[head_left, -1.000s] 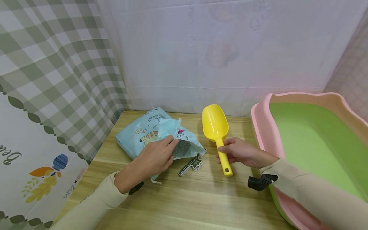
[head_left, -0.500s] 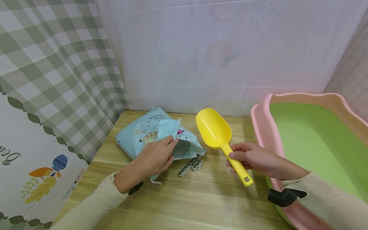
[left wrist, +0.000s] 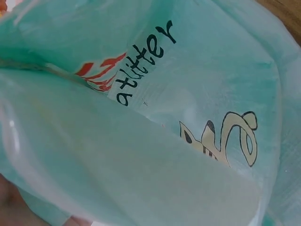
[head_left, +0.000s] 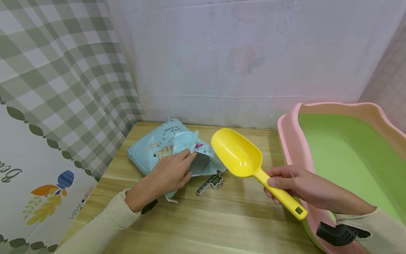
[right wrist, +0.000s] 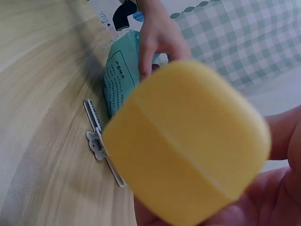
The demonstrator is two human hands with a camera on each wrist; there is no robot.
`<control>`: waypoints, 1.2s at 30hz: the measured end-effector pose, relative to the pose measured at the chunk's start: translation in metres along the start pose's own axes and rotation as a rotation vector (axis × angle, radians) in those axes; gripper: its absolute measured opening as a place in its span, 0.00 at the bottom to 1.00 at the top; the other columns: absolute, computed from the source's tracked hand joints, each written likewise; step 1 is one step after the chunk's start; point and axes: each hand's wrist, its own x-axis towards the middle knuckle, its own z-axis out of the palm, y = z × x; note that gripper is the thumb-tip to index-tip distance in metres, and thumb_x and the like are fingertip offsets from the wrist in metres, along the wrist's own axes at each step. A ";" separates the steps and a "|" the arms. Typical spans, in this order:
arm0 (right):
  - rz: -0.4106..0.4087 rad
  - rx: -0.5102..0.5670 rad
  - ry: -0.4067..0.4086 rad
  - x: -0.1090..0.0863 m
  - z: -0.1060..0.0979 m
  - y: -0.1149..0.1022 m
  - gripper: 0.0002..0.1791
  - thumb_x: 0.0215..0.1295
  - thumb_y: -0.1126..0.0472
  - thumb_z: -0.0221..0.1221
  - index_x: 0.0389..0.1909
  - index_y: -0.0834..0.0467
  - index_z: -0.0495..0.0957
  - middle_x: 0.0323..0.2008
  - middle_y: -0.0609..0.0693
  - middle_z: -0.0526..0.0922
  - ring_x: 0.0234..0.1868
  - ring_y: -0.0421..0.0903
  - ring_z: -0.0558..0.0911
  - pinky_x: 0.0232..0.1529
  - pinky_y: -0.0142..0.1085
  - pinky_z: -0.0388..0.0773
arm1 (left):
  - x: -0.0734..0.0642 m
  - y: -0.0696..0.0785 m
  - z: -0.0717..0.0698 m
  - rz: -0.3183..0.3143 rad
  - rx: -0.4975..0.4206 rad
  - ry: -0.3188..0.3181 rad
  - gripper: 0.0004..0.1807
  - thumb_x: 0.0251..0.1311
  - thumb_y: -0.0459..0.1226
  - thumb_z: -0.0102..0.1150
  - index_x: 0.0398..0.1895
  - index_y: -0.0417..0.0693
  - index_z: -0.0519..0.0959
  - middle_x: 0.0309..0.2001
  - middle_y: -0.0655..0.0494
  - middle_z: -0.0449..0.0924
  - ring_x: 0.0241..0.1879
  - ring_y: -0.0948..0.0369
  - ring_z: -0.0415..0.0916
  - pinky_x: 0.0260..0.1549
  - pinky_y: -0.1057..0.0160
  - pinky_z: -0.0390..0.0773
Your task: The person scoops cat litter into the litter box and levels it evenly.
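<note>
A light-blue cat litter bag (head_left: 149, 153) lies on its side, its mouth turned to the right. Grey granules (head_left: 200, 163) show inside the opening. My left hand (head_left: 171, 172) grips the upper edge of that mouth; in the left wrist view, folded bag plastic (left wrist: 202, 89) hides most of the hand. Held by the handle in my right hand (head_left: 298, 183) is a yellow scoop (head_left: 236, 153), raised over the table with its bare bowl pointing toward the bag. The handle end (right wrist: 188, 141) fills the middle of the right wrist view, blurred.
A black-and-white sealing clip (head_left: 210, 182) lies on the wooden table (head_left: 203, 225) in front of the bag mouth. At the right stands a pink and green litter box (head_left: 293, 137) with raised walls. A checked curtain (head_left: 79, 63) hangs at the left.
The right hand has drawn the scoop back toward me and to the right, tilting its bowl leftward toward the bag. The left hand stays at the bag mouth.
</note>
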 end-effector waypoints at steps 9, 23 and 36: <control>-0.070 0.056 -0.235 -0.008 0.007 -0.001 0.17 0.89 0.66 0.45 0.64 0.72 0.76 0.41 0.64 0.81 0.39 0.47 0.84 0.41 0.34 0.83 | -0.002 -0.002 -0.001 -0.009 -0.029 -0.003 0.33 0.63 0.37 0.78 0.69 0.32 0.79 0.46 0.49 0.79 0.25 0.63 0.68 0.21 0.66 0.73; 0.031 -0.071 -0.197 0.010 0.021 -0.005 0.15 0.87 0.61 0.52 0.57 0.68 0.82 0.37 0.59 0.84 0.33 0.45 0.83 0.37 0.33 0.81 | -0.001 0.002 0.000 0.001 -0.023 0.003 0.29 0.66 0.36 0.76 0.66 0.32 0.80 0.47 0.48 0.80 0.26 0.61 0.69 0.22 0.65 0.74; 0.070 -0.193 0.021 0.029 0.033 -0.017 0.14 0.84 0.58 0.55 0.45 0.66 0.82 0.31 0.55 0.82 0.26 0.44 0.78 0.27 0.32 0.75 | -0.001 0.006 -0.001 0.071 -0.020 -0.009 0.29 0.64 0.33 0.75 0.66 0.32 0.80 0.48 0.47 0.80 0.33 0.58 0.76 0.28 0.62 0.83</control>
